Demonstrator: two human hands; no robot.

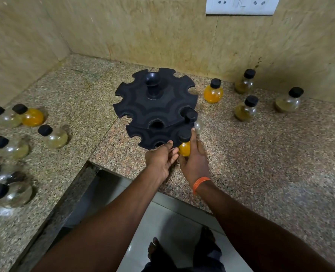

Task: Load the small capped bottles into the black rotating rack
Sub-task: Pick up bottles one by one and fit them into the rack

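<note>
Looking down, I see the big speckled stone counter (260, 154) first. It bends around a corner, with tan walls behind it.

Next comes the black rack (155, 108). It stands near the counter's front edge. It has two round tiers with notches cut all around, and a knob on top. One bottle with a black cap (190, 115) already hangs in a notch on the right of the top tier. Most notches I can see are bare.

Then my two arms. My right hand (195, 163), with an orange band (200, 184) at the wrist, is wrapped around the yellow bottle (184, 148). It holds the round belly from below and the side. The bottle's cap is right at a notch in the lower tier. My left hand (162, 160) has its fingers curled, with the tips touching the lower tier's rim. It holds no bottle. I think it keeps the rack from turning.

Loose bottles wait on both sides. One group (11, 146) lies at the left, and five more (247, 108) stand at the right, well apart from the rack.

I think the bottle is small and light, but hard and smooth, so it could slip or crack. The best place to hold is the fat round belly, so the thin neck stays free to slide into the notch.
</note>
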